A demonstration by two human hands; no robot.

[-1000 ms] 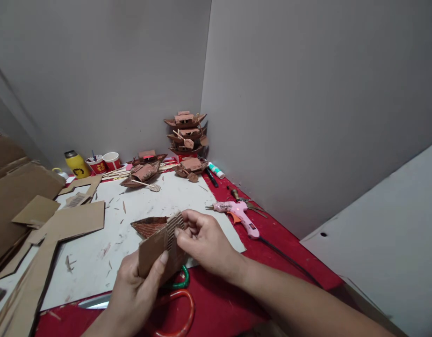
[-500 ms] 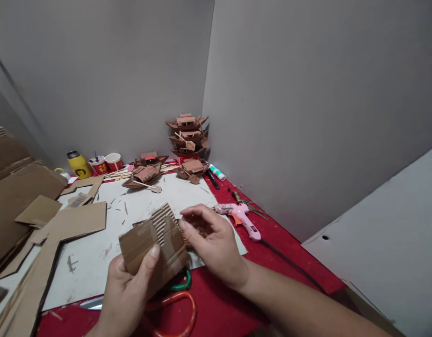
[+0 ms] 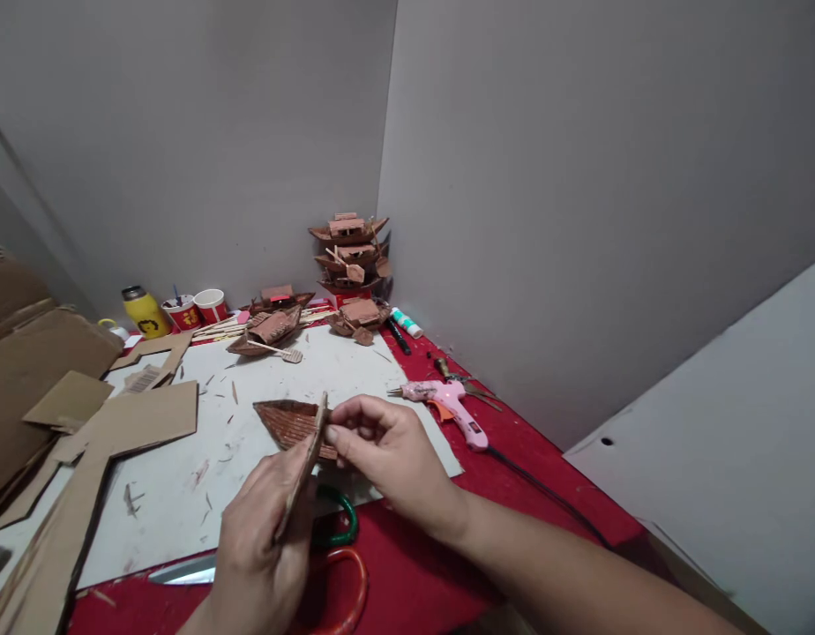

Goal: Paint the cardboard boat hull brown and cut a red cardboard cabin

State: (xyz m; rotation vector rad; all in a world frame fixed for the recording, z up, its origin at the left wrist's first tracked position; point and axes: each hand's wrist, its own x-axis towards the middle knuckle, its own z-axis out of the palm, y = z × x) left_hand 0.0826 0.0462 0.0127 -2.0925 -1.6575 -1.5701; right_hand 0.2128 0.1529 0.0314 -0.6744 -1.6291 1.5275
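Note:
My left hand (image 3: pixel 265 529) grips a piece of corrugated cardboard (image 3: pixel 319 422), turned so that mostly its thin edge shows. My right hand (image 3: pixel 398 459) is closed at the far edge of that piece, thumb and fingers pinching there; exactly what lies between the fingertips is partly hidden. Behind the cardboard, a brown model boat hull (image 3: pixel 281 422) lies on the white sheet (image 3: pixel 249 494), its right part covered by my hands. Below them are scissors with a green handle (image 3: pixel 350 522) and an orange handle (image 3: pixel 358 591), partly behind my left hand.
At right lies a pink glue gun (image 3: pixel 447 399) with its black cord. Finished model boats (image 3: pixel 347 251) stand stacked at the back corner. Cut cardboard (image 3: pixel 149 419) covers the left side. A yellow bottle (image 3: pixel 146 313) and red paper cups (image 3: pixel 211 306) stand at the back.
The cardboard has swung from its broad, partly stripped face to edge-on as my left hand turned. More of the boat hull behind it now shows. My right hand has closed in on the edge.

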